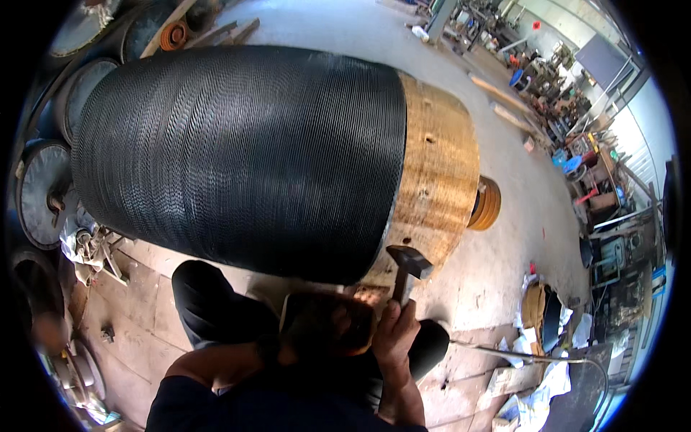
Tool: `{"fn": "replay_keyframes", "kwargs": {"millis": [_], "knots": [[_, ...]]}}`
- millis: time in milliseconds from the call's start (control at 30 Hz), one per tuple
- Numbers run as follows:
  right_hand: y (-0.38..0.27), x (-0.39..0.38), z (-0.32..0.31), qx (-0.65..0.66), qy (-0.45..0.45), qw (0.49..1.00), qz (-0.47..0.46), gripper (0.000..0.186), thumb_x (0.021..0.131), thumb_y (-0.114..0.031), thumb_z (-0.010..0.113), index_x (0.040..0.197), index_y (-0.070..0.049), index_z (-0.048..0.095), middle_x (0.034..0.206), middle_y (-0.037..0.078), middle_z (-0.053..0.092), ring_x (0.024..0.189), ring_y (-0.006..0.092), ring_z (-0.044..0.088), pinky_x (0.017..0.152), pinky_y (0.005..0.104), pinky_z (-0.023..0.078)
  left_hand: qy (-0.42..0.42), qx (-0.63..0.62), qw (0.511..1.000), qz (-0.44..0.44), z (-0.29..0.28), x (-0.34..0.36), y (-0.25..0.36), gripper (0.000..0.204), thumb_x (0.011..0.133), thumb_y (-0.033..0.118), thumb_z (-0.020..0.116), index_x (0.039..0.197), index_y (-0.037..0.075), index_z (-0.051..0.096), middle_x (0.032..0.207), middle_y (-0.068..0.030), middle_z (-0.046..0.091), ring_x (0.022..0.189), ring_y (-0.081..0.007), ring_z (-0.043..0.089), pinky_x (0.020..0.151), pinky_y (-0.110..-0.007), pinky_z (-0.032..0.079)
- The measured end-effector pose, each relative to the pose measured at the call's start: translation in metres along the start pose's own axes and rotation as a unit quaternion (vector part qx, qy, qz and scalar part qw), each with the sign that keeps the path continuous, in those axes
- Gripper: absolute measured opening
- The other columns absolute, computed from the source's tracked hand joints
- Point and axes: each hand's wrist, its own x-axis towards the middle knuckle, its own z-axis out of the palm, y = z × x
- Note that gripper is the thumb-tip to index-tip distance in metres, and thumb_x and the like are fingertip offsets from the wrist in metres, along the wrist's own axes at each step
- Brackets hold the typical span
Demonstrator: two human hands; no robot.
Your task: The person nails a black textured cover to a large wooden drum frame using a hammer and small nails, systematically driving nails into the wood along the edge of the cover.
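My right hand [394, 335] is closed around the handle of a hammer [409, 263], its dark steel head raised beside the pale brown end of a large drum. The drum's broad body [237, 158] is covered in tight black ridged windings. Its light brown end section [439, 158] has a few small holes. My left forearm [223, 363] reaches in toward a dark, shiny, box-like object [327, 324] between my knees. The left hand is lost in deep shadow there, and its fingers cannot be made out.
An orange-brown ringed hub [486, 204] sticks out of the drum's right end. Dark round drums [44, 193] stand at the left. Crumpled white sheets [536, 399] and a bent metal rod [518, 353] lie at lower right. Cluttered workbenches [604, 187] line the far right.
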Motion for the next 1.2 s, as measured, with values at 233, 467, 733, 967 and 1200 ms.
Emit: {"fn": "replay_keyframes", "kwargs": {"millis": [233,467,733,967,1200], "knots": [[0.002,0.012,0.008,-0.223,0.104,0.956,-0.157,0.025,0.103,-0.019,0.052,0.084,-0.004,0.051,0.061,0.015,0.058,0.050,0.0332,0.056,0.048,0.0429,0.046,0.268,0.058,0.957,0.098,-0.054,0.045,-0.020,0.028,0.083,0.011,0.067,0.108,0.000,0.059,0.111,-0.0172,0.062,0.087,-0.0288,0.064,0.071,-0.042,0.052],[0.004,-0.010,0.002,0.035,0.103,0.984,-0.143,0.020,0.100,-0.017,0.051,0.097,0.002,0.056,0.075,0.020,0.058,0.057,0.0369,0.060,0.050,0.0384,0.046,0.424,0.130,0.886,0.132,-0.124,0.091,-0.068,0.038,0.077,-0.002,0.071,0.110,0.005,0.054,0.107,-0.0129,0.061,0.078,-0.0268,0.062,0.068,-0.041,0.050],[0.017,-0.006,0.009,0.017,0.009,0.999,0.037,0.021,0.098,-0.016,0.059,0.105,0.003,0.054,0.076,0.027,0.064,0.069,0.0463,0.067,0.057,0.0445,0.053,0.478,0.194,0.847,0.128,-0.125,0.104,-0.076,0.041,0.074,-0.005,0.070,0.112,0.005,0.055,0.110,-0.0129,0.059,0.083,-0.0288,0.062,0.072,-0.043,0.050],[0.016,0.015,0.026,-0.135,0.028,0.990,0.019,0.021,0.099,-0.019,0.062,0.109,-0.001,0.057,0.068,0.023,0.061,0.065,0.0465,0.065,0.052,0.0449,0.052,0.432,0.211,0.871,0.102,-0.134,0.104,-0.074,0.044,0.071,-0.002,0.069,0.113,0.006,0.058,0.112,-0.0128,0.058,0.095,-0.0320,0.061,0.078,-0.046,0.051],[0.010,0.004,0.011,-0.113,0.093,0.974,-0.175,0.018,0.096,-0.013,0.063,0.105,0.001,0.056,0.076,0.024,0.062,0.059,0.0458,0.061,0.050,0.0504,0.048,0.426,0.235,0.870,0.079,-0.132,0.106,-0.075,0.042,0.073,0.002,0.069,0.113,0.009,0.061,0.113,-0.0125,0.057,0.098,-0.0340,0.060,0.080,-0.049,0.051]]}}
